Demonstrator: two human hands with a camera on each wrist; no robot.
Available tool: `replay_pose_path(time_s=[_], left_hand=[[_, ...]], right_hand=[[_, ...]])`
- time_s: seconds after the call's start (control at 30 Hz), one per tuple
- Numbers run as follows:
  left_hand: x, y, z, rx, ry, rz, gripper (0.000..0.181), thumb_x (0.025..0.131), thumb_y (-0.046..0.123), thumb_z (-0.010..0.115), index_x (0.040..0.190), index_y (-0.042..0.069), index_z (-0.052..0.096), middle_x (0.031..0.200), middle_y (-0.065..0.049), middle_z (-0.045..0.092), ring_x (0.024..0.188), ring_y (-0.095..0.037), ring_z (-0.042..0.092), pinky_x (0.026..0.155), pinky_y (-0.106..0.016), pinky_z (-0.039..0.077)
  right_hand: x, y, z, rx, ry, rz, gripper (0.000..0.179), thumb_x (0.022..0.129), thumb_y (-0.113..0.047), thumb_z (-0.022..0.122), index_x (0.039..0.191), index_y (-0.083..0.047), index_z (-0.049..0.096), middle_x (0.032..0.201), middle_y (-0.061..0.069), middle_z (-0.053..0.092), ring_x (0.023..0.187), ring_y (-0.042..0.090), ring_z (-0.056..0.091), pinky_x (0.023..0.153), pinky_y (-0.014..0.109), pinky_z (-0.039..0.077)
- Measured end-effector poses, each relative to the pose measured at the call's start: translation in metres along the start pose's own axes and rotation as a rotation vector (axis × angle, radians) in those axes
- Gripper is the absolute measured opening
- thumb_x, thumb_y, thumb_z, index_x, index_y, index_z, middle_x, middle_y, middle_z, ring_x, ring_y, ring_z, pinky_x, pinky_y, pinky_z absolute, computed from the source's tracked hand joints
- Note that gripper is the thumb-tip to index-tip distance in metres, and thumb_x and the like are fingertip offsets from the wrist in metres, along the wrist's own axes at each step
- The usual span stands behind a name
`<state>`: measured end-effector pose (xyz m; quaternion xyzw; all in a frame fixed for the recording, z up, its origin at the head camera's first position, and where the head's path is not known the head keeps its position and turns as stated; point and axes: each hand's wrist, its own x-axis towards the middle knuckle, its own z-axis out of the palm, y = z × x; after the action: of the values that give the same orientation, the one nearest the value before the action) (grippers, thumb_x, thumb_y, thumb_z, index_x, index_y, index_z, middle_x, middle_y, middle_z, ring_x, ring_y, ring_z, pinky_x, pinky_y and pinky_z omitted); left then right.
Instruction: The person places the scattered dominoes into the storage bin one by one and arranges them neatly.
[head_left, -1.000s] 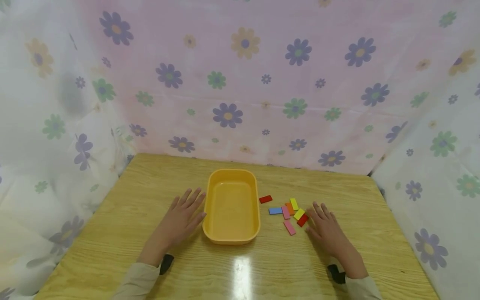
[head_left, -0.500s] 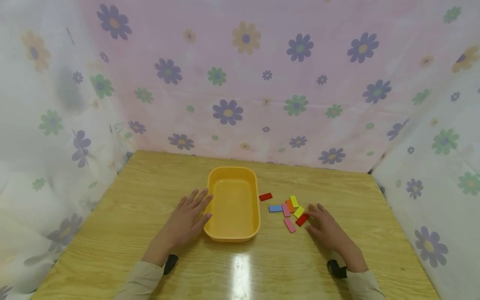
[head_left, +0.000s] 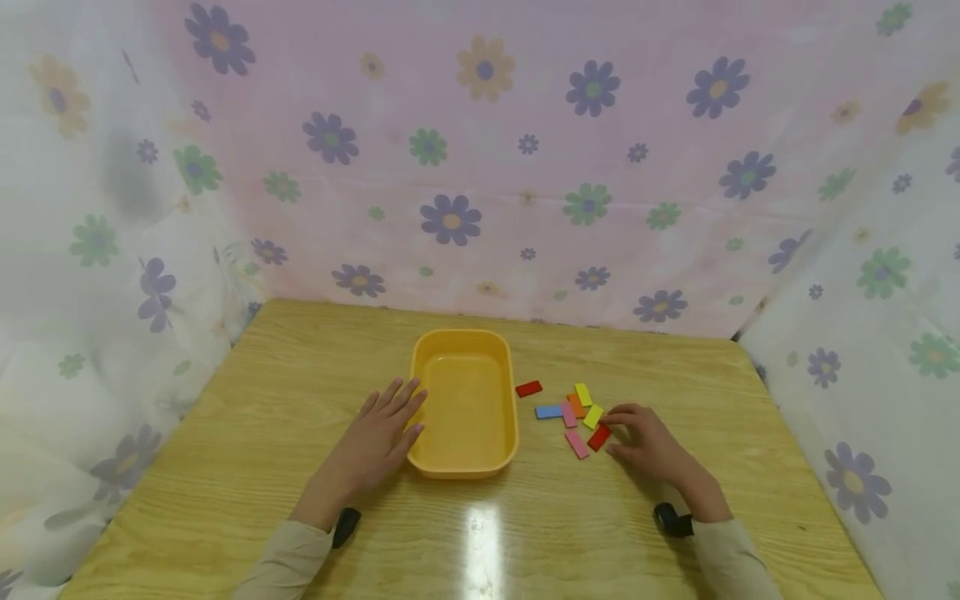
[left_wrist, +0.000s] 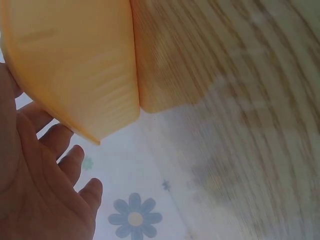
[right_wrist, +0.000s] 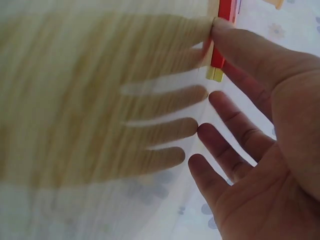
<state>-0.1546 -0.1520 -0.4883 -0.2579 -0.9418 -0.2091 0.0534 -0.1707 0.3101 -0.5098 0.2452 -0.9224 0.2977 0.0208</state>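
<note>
My left hand (head_left: 375, 437) lies at the left rim of a yellow plastic bin (head_left: 462, 471), its fairly straight fingertips overlapping that edge. Beneath the bin's rim (left_wrist: 55, 112), the left wrist view shows loosely spread fingers. To the right, my right hand (head_left: 648, 442) reaches down beside a red tile (head_left: 599, 437), thumb and forefinger spread on either side of it. From the right wrist, the thumb tip overlaps the red tile's edge (left_wrist: 30, 30) while the other fingers (right_wrist: 232, 112) extend loosely. Nearest that tile lie a yellow tile (head_left: 593, 417) and a pink tile (head_left: 577, 444).
Blue (head_left: 549, 412), orange (head_left: 576, 406), pink (head_left: 569, 415) and yellow (head_left: 583, 394) tiles form a loose cluster on the wooden table (head_left: 315, 350). Another red tile (head_left: 528, 389) lies beside the bin. Flowered cloth (head_left: 465, 167) surrounds the table's back and sides.
My right hand has moved slightly left and drawn its fingers in around the red tile. My left hand has shifted right onto the bin's rim. The head view has tilted slightly.
</note>
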Motion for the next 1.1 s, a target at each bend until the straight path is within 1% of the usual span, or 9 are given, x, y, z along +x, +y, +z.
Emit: replay_pose_path(time_s=[0.03, 0.13, 0.23, 0.37, 0.47, 0.6, 0.77, 0.97, 1.1], left_hand=[[0.0, 0.0, 0.0, -0.001, 0.0, 0.001, 0.054, 0.108, 0.03, 0.05, 0.155, 0.004, 0.042, 0.165, -0.013, 0.031, 0.153, -0.039, 0.025, 0.122, -0.063, 0.02], [0.001, 0.0, 0.0, -0.001, -0.001, 0.0, 0.054, 0.108, 0.03, 0.051, 0.155, 0.005, 0.042, 0.165, -0.014, 0.031, 0.153, -0.04, 0.026, 0.121, -0.064, 0.021], [0.001, 0.0, 0.0, 0.001, -0.002, -0.003, 0.054, 0.107, 0.03, 0.051, 0.155, 0.005, 0.043, 0.165, -0.013, 0.031, 0.152, -0.04, 0.027, 0.121, -0.064, 0.021], [0.001, -0.001, 0.001, 0.0, -0.001, -0.005, 0.054, 0.107, 0.03, 0.051, 0.154, 0.006, 0.043, 0.165, -0.013, 0.032, 0.152, -0.04, 0.027, 0.121, -0.065, 0.022], [0.001, -0.001, 0.002, -0.003, 0.005, -0.004, 0.053, 0.107, 0.029, 0.051, 0.154, 0.006, 0.044, 0.165, -0.013, 0.032, 0.152, -0.04, 0.027, 0.12, -0.065, 0.022], [0.002, -0.001, 0.002, -0.001, 0.018, 0.006, 0.052, 0.107, 0.029, 0.051, 0.153, 0.005, 0.045, 0.164, -0.015, 0.034, 0.151, -0.042, 0.029, 0.119, -0.066, 0.023], [0.002, 0.0, 0.001, -0.001, 0.026, 0.008, 0.052, 0.107, 0.028, 0.051, 0.153, 0.004, 0.045, 0.163, -0.015, 0.035, 0.151, -0.042, 0.029, 0.119, -0.067, 0.024], [0.002, 0.001, 0.001, 0.001, 0.024, 0.007, 0.052, 0.107, 0.028, 0.051, 0.153, 0.005, 0.045, 0.163, -0.015, 0.035, 0.151, -0.042, 0.029, 0.119, -0.067, 0.024], [0.002, 0.001, 0.002, 0.006, 0.016, 0.01, 0.052, 0.108, 0.029, 0.05, 0.154, 0.005, 0.044, 0.164, -0.015, 0.034, 0.151, -0.042, 0.028, 0.119, -0.067, 0.024]], right_hand=[[0.001, 0.001, 0.0, 0.001, -0.006, 0.007, 0.027, 0.085, -0.005, 0.081, 0.111, -0.003, 0.075, 0.117, 0.017, 0.065, 0.111, 0.041, 0.058, 0.098, 0.066, 0.045], [0.004, 0.002, 0.0, 0.013, -0.029, 0.06, 0.017, 0.085, -0.007, 0.082, 0.101, -0.01, 0.076, 0.11, 0.009, 0.066, 0.106, 0.033, 0.057, 0.097, 0.06, 0.045], [0.006, 0.002, -0.001, 0.016, -0.048, 0.092, 0.014, 0.084, -0.009, 0.083, 0.095, -0.014, 0.076, 0.105, 0.003, 0.066, 0.103, 0.026, 0.057, 0.095, 0.054, 0.045], [0.007, 0.003, -0.001, 0.022, -0.051, 0.067, 0.017, 0.083, -0.01, 0.084, 0.099, -0.012, 0.078, 0.103, 0.001, 0.069, 0.1, 0.025, 0.06, 0.095, 0.052, 0.048], [0.01, 0.004, -0.001, 0.038, -0.055, 0.059, 0.018, 0.084, -0.011, 0.084, 0.101, -0.01, 0.079, 0.103, 0.001, 0.071, 0.1, 0.025, 0.061, 0.094, 0.051, 0.047], [0.012, 0.002, -0.001, 0.056, -0.065, 0.096, 0.013, 0.083, -0.01, 0.084, 0.095, -0.013, 0.081, 0.101, 0.001, 0.071, 0.099, 0.023, 0.057, 0.092, 0.048, 0.043], [0.012, -0.001, -0.003, 0.056, -0.097, 0.117, 0.011, 0.083, -0.011, 0.084, 0.091, -0.017, 0.079, 0.101, -0.002, 0.07, 0.098, 0.021, 0.055, 0.092, 0.048, 0.044], [0.009, -0.002, -0.005, 0.098, -0.123, 0.148, 0.01, 0.086, -0.015, 0.083, 0.093, -0.016, 0.077, 0.101, -0.004, 0.071, 0.095, 0.017, 0.057, 0.089, 0.043, 0.048], [0.006, -0.003, -0.005, 0.124, -0.111, 0.169, 0.012, 0.086, -0.017, 0.082, 0.096, -0.016, 0.076, 0.1, -0.004, 0.071, 0.089, 0.014, 0.06, 0.083, 0.035, 0.052]])
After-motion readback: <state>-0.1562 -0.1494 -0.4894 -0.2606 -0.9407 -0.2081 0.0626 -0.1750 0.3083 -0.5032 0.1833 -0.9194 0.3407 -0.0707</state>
